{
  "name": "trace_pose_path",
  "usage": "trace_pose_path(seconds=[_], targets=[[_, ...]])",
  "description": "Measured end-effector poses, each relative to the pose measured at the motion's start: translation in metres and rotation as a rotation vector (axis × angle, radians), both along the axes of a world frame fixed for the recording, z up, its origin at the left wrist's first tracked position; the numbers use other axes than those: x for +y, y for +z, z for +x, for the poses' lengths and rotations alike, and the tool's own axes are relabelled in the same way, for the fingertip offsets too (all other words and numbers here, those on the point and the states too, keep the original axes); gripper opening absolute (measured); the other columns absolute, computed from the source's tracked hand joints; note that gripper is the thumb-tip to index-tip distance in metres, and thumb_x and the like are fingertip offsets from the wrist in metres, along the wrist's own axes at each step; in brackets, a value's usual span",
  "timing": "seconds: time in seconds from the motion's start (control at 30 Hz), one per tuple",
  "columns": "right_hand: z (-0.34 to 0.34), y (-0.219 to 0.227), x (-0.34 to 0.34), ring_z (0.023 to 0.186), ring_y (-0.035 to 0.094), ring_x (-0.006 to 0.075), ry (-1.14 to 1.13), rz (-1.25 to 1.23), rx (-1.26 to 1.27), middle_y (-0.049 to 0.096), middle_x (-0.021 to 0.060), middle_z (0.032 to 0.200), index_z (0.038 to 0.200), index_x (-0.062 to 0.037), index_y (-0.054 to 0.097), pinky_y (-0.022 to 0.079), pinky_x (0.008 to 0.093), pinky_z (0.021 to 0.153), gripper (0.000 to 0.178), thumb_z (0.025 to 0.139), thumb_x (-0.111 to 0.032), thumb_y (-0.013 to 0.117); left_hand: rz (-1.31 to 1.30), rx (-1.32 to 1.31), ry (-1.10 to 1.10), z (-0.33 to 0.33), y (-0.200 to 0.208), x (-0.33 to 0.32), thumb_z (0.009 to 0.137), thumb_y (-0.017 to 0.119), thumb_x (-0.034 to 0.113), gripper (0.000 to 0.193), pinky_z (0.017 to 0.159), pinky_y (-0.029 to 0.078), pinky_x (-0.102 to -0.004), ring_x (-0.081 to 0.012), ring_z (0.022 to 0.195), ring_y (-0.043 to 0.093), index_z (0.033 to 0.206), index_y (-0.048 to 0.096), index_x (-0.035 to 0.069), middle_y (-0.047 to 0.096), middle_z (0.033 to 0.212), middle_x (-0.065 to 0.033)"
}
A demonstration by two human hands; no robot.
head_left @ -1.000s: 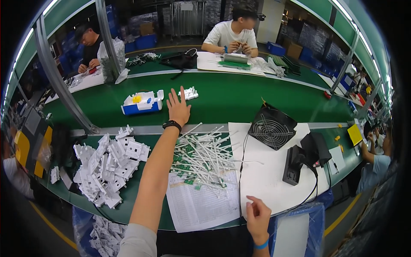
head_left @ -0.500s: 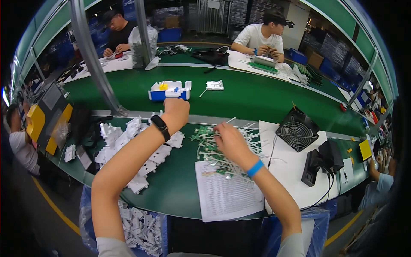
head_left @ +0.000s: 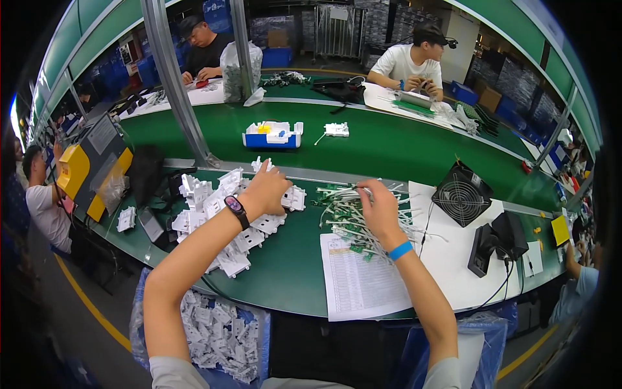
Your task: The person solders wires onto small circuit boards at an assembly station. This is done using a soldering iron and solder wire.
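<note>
Your left hand [head_left: 264, 189] rests on the pile of white plastic parts [head_left: 220, 223] on the green tabletop [head_left: 285, 272], its fingers curled down over the top pieces; whether they grip one you cannot tell. Your right hand [head_left: 379, 211] lies on the heap of white-wired green components [head_left: 343, 217], fingers bent into the wires, grip unclear. A printed sheet [head_left: 356, 282] lies just below those fingers.

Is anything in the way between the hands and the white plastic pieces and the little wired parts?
Nothing visible. The left hand already rests on the white plastic pieces, and the right hand lies on the pile of wired parts.
</note>
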State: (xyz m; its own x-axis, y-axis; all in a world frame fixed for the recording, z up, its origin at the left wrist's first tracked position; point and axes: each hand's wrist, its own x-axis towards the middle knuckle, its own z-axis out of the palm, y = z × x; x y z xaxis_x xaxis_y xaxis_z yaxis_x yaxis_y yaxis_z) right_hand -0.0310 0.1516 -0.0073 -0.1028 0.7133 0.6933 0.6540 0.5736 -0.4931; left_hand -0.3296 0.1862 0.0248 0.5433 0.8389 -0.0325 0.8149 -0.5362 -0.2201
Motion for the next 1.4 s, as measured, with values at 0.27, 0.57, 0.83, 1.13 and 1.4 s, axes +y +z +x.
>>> trace_pose_path(seconds=[0.27, 0.57, 0.83, 1.13, 1.4], targets=[[0.024, 0.024, -0.018, 0.088, 0.064, 0.0131, 0.239, -0.129, 0.814, 0.068, 0.0063, 0.093, 0.112, 0.0014, 0.057, 0.049, 0.0272, 0.081, 0.015, 0.103, -0.011, 0.057, 0.017, 0.026, 0.009, 0.015, -0.004, 0.002, 0.065, 0.087, 0.035, 0.064, 0.119, 0.032, -0.0522, -0.0331, 0.114, 0.063, 0.118, 0.066, 0.005, 0.07, 0.108, -0.0171], [0.032, 0.078, -0.058, 0.063, 0.032, 0.0006, 0.13, 0.013, 0.69, 0.05, -0.0057, 0.081, 0.12, -0.001, 0.065, 0.026, 0.0193, 0.054, 0.023, 0.107, -0.015, 0.051, 0.024, -0.72, -0.025, 0.048, 0.041, -0.049, 0.078, 0.082, 0.03, 0.063, 0.103, 0.048, -0.0473, -0.0357, 0.112, 0.063, 0.126, 0.057, -0.002, 0.067, 0.11, -0.0221], [0.023, 0.085, -0.094, 0.06, 0.036, 0.0013, 0.349, -0.337, 0.581, 0.054, -0.0043, 0.071, 0.135, 0.0019, 0.06, 0.028, 0.0197, 0.054, 0.034, 0.104, -0.008, 0.05, -1.27, -1.776, 0.114, 0.097, 0.046, -0.098, 0.104, 0.035, 0.028, 0.053, 0.103, 0.052, -0.048, -0.0417, 0.121, 0.063, 0.15, 0.037, 0.001, 0.059, 0.139, -0.0223], [0.029, 0.074, -0.099, 0.069, 0.054, 0.009, 0.339, -0.233, 0.51, 0.069, 0.0069, 0.082, 0.1, 0.0025, 0.062, 0.043, 0.0257, 0.062, 0.014, 0.094, -0.008, 0.068, -1.278, -1.713, 0.107, 0.112, 0.041, -0.114, 0.098, 0.051, 0.009, 0.055, 0.102, 0.054, -0.0428, -0.0317, 0.12, 0.065, 0.151, 0.037, 0.003, 0.06, 0.137, -0.0158], [0.033, 0.064, -0.12, 0.07, 0.065, 0.0123, 0.454, -0.582, 0.883, 0.07, 0.0097, 0.083, 0.096, 0.0011, 0.064, 0.051, 0.0236, 0.065, 0.011, 0.096, -0.009, 0.067, -0.751, -1.994, 0.107, 0.131, 0.036, -0.118, 0.095, 0.063, 0.0, 0.061, 0.101, 0.05, -0.0306, -0.0187, 0.117, 0.064, 0.151, 0.041, 0.001, 0.065, 0.134, -0.0128]])
